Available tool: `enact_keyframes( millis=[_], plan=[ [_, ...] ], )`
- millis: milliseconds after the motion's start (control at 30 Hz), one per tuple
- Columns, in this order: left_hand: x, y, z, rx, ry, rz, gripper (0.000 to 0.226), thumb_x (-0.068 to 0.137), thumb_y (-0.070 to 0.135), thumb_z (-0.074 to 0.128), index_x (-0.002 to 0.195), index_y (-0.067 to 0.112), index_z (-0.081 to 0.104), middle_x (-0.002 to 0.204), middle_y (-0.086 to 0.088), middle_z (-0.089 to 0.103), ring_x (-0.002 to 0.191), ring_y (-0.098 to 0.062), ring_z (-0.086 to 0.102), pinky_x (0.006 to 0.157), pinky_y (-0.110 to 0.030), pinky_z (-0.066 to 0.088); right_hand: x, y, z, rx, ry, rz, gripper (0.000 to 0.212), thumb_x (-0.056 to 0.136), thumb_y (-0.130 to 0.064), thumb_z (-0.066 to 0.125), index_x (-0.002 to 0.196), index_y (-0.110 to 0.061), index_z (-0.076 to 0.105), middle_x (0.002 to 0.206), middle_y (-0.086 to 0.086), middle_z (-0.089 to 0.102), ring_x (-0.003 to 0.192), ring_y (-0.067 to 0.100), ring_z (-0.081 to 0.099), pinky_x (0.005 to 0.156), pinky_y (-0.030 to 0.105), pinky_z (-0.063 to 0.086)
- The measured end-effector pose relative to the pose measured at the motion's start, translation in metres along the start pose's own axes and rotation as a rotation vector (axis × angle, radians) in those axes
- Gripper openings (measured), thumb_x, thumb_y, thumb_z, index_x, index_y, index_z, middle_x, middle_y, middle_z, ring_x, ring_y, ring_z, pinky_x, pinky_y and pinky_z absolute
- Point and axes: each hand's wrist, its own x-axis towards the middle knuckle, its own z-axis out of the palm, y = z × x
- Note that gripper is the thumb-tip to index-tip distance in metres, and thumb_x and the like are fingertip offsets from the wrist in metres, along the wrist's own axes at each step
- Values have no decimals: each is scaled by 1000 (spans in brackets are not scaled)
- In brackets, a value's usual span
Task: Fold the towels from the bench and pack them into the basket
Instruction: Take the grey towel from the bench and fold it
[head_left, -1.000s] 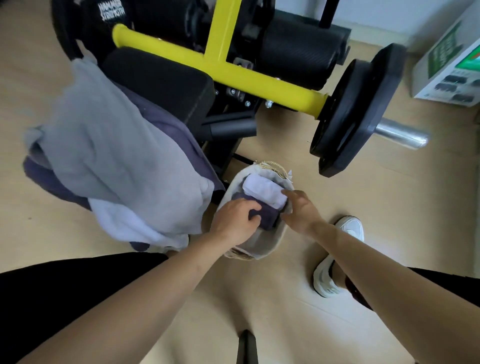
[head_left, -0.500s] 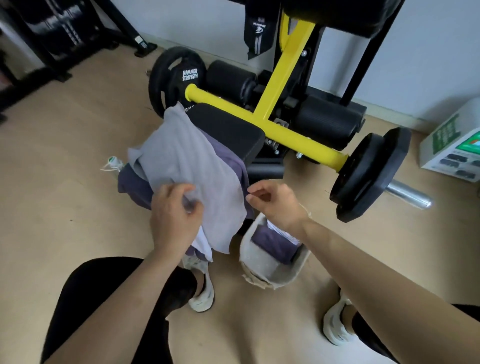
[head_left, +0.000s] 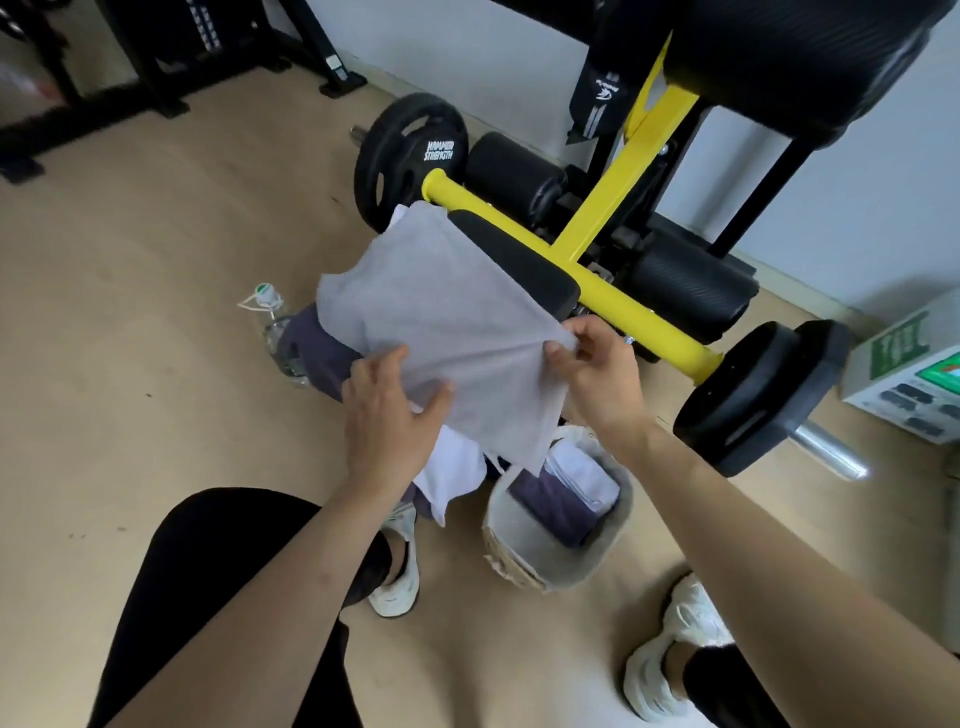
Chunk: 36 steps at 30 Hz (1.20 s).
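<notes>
A light grey towel (head_left: 441, 306) drapes over the black bench pad (head_left: 524, 270). My right hand (head_left: 597, 379) pinches its near right edge. My left hand (head_left: 389, 410) grips its near left edge, thumb on top. Under it on the bench lie a dark purple towel (head_left: 317, 353) and a white towel (head_left: 452, 467). On the floor below stands the grey-lined woven basket (head_left: 535, 561), holding a folded purple towel (head_left: 556, 504) and a folded white towel (head_left: 582, 478).
The yellow-framed machine (head_left: 608, 208) carries black weight plates at left (head_left: 405, 150) and right (head_left: 753, 395). A plastic water bottle (head_left: 270, 317) stands on the floor left of the bench. A white box (head_left: 909, 379) sits at right. My white shoes flank the basket.
Both hands left the basket and rose to the bench. They have taken hold of the grey towel's near edge and pulled it taut. The view tilted upward.
</notes>
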Motion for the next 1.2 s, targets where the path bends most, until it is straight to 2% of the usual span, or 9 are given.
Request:
enact_keyframes(
  millis=[167,333,433,600,767,867,1000,1133,1200],
  plan=[
    [-6,2,-3,69,-68,39,52,85,43,75,130,21,63,126,-9,58,118,-35,52,88,-42,47,-16,-40,-44,218,-19,-81,10,98,-2,54,105,-9,54,79,3,65,66,13,57,61,29,47],
    [-9,10,-4,135,-28,39,44,88,35,71,129,20,65,123,-10,64,111,-39,53,88,-46,47,-44,-62,-86,122,-20,-153,15,100,1,49,113,-2,56,87,0,63,69,3,57,56,13,44],
    [-12,25,2,45,-13,327,59,78,36,73,132,18,62,125,-8,62,114,-36,49,97,-47,45,-63,-59,-105,73,-39,-144,18,100,-1,50,114,-5,59,86,-6,65,68,1,59,55,12,46],
    [-25,53,33,228,-295,727,78,67,39,85,138,28,53,139,5,55,126,-26,45,99,-42,43,-89,-45,-129,85,-37,-101,18,100,-2,51,114,-6,62,83,-11,66,67,1,59,52,10,46],
    [-30,67,46,-18,-450,759,44,77,0,69,116,19,62,97,5,73,86,-23,68,68,-39,53,-98,-11,-161,4,83,-40,18,99,-6,54,115,-8,64,102,8,70,89,10,64,76,22,52],
    [-45,79,42,-149,-698,643,41,82,4,71,109,29,54,83,8,69,77,-19,65,66,-40,53,-104,21,-174,-131,144,37,21,96,-7,58,115,-13,65,101,2,71,89,9,65,77,21,51],
    [-68,97,40,-284,-969,560,23,78,10,66,95,27,63,80,-12,66,74,-36,61,65,-33,42,-118,56,-167,-303,82,166,41,91,-9,65,131,-15,59,111,1,65,95,15,62,87,22,52],
    [-81,111,49,-245,-1055,517,8,76,12,70,76,20,72,72,-6,71,64,-20,60,63,-36,45,-138,64,-154,-140,-53,200,46,87,-11,72,129,-24,60,128,-3,61,109,20,63,97,34,53],
    [-86,114,55,-239,-1045,481,4,75,22,73,72,19,72,70,-8,70,63,-15,57,63,-39,44,-149,62,-146,-42,-134,185,35,83,-9,74,114,-21,67,117,0,67,102,22,66,91,35,55]
  ],
)
